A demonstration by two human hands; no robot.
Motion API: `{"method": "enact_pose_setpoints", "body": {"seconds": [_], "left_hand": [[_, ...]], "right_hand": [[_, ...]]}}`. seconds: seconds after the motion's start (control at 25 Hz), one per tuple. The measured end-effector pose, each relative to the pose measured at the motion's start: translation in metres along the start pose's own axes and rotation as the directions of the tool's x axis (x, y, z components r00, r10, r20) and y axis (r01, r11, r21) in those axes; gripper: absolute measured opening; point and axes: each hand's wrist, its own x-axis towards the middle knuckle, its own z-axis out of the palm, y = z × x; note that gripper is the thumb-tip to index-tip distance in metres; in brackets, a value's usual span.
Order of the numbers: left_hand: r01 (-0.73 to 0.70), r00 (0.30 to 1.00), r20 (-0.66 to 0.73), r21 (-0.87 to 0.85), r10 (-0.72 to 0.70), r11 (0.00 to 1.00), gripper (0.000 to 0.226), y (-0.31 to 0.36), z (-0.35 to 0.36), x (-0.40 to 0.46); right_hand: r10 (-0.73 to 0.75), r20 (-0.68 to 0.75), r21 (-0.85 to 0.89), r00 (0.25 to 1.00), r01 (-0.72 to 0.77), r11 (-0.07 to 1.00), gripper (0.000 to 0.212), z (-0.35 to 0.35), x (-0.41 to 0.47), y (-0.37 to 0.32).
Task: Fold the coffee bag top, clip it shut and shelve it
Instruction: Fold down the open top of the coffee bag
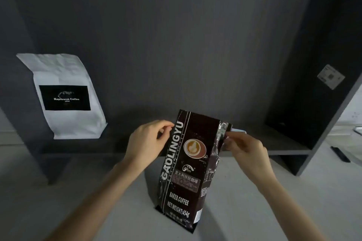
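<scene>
A dark brown coffee bag (188, 166) printed "GAOLINGYU" stands upright on the pale counter, leaning slightly right. My left hand (147, 140) pinches the bag's upper left edge with thumb and fingers. My right hand (246, 148) grips the crinkled upper right edge. Just behind that hand's fingertips a small pale object (238, 130) peeks out, possibly a clip; I cannot tell whether the hand holds it. The bag's top edge stands straight up, unfolded. Behind the bag runs a dark grey shelf (284, 142).
A white coffee bag (66, 97) with a black label stands on the shelf's left end. The shelf's dark right wall (313, 87) carries a small white sticker (331, 77). A slim black object (339, 153) lies on the counter at far right.
</scene>
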Motion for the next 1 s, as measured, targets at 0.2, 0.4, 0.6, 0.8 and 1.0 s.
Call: {"method": "enact_pose_setpoints", "body": {"seconds": [0.2,0.4,0.6,0.8,1.0], "left_hand": [[0.17,0.98,0.11,-0.006,-0.168,0.985,0.029,-0.006,0.026,0.0],[0.27,0.95,0.211,-0.177,-0.231,0.947,0.037,-0.013,0.047,-0.004],[0.335,0.939,0.19,-0.323,-0.286,0.885,0.042,-0.013,0.048,-0.022],[0.364,0.931,0.145,-0.45,-0.335,0.816,0.037,-0.012,0.037,-0.031],[0.391,0.91,0.108,-0.538,-0.4,0.747,0.03,-0.008,0.027,-0.049]], "right_hand": [[0.036,0.031,-0.008,0.999,-0.036,0.999,0.027,0.016,-0.002,0.01],[0.019,0.023,-0.024,1.0,-0.018,1.0,0.029,0.028,-0.003,0.014],[0.027,0.103,0.032,0.994,-0.03,0.999,0.032,0.043,-0.014,0.004],[0.031,0.094,0.057,0.995,-0.037,0.998,0.024,0.045,-0.02,0.005],[0.015,0.11,0.111,0.994,-0.027,0.993,0.019,0.044,-0.033,0.0]]}}
